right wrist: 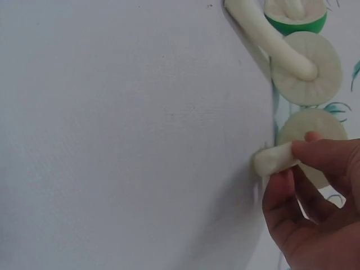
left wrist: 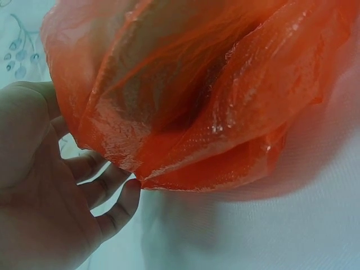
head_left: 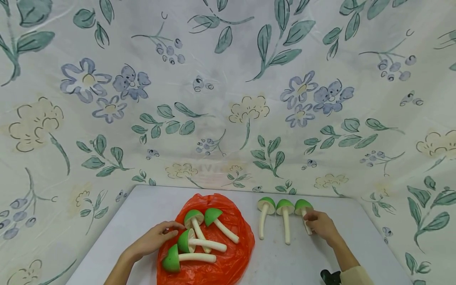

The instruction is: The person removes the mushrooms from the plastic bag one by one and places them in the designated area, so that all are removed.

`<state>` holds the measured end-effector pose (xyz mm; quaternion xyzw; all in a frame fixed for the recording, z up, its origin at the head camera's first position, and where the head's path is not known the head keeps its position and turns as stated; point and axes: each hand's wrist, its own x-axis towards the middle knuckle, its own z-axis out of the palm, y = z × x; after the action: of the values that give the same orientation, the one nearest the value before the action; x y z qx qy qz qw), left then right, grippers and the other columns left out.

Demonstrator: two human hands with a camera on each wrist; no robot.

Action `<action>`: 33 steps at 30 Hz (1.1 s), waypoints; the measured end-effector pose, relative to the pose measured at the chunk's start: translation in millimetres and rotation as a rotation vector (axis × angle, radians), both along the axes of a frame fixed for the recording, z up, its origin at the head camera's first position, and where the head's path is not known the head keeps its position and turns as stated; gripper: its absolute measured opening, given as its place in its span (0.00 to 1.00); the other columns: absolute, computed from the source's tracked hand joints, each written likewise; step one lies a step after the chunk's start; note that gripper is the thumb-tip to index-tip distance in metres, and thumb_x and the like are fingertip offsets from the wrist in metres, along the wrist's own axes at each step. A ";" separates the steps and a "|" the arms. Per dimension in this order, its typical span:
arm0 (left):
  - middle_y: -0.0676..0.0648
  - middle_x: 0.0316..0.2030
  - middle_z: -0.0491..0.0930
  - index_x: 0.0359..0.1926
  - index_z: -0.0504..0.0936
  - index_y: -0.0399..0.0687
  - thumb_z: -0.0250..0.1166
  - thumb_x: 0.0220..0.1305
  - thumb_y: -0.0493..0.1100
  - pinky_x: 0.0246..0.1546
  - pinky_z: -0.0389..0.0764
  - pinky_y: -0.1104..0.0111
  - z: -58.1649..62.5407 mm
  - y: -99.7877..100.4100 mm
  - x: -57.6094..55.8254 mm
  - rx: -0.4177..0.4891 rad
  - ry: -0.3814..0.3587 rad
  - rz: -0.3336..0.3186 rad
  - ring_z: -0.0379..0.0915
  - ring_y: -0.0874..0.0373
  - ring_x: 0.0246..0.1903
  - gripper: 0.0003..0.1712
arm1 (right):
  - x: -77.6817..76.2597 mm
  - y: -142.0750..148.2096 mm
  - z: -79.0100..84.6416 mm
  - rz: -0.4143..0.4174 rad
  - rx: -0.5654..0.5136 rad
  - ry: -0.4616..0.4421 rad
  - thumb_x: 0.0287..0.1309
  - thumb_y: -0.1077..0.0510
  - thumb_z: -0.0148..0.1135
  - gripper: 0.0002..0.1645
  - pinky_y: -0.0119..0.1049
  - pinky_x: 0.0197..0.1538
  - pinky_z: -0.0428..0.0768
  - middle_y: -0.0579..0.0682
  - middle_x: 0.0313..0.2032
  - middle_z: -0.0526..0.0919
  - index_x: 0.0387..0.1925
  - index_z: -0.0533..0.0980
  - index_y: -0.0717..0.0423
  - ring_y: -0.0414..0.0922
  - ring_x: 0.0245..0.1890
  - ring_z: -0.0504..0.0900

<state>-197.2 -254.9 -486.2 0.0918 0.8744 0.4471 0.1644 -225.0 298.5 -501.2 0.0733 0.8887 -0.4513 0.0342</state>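
Observation:
My right hand pinches the stem of a toy mushroom with a green domed cap and pale stem; in the right wrist view thumb and fingers grip the stem. To its left lie two matching mushrooms, one in the middle and one at the end, caps toward the back. Several more mushrooms lie on a crumpled red plastic bag. At the bag's left side, my left hand touches its edge with loosely bent fingers; the left wrist view shows fingertips against the plastic.
A white table carries everything. Behind its back edge hangs a floral cloth, which also covers both sides. A black object is partly visible by the right sleeve.

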 end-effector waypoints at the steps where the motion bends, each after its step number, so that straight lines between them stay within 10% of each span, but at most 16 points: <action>1: 0.43 0.62 0.75 0.55 0.82 0.55 0.58 0.75 0.50 0.60 0.69 0.38 0.2 0.0 -0.1 0.000 0.000 0.000 0.67 0.44 0.60 0.15 | -0.1 0.2 0.0 -0.001 0.007 0.005 0.61 0.67 0.59 0.13 0.38 0.37 0.78 0.60 0.45 0.82 0.47 0.78 0.67 0.48 0.37 0.78; 33: 0.45 0.57 0.76 0.57 0.81 0.52 0.58 0.74 0.50 0.48 0.76 0.54 8.0 -1.8 1.3 -0.003 -0.001 0.003 0.70 0.49 0.49 0.16 | 0.7 2.4 -0.4 -0.013 0.037 0.033 0.65 0.63 0.57 0.12 0.36 0.34 0.76 0.61 0.47 0.82 0.47 0.78 0.66 0.47 0.37 0.77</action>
<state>-195.8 -256.8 -478.3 0.0899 0.8752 0.4461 0.1641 -224.2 300.8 -501.5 0.0720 0.8969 -0.4361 0.0151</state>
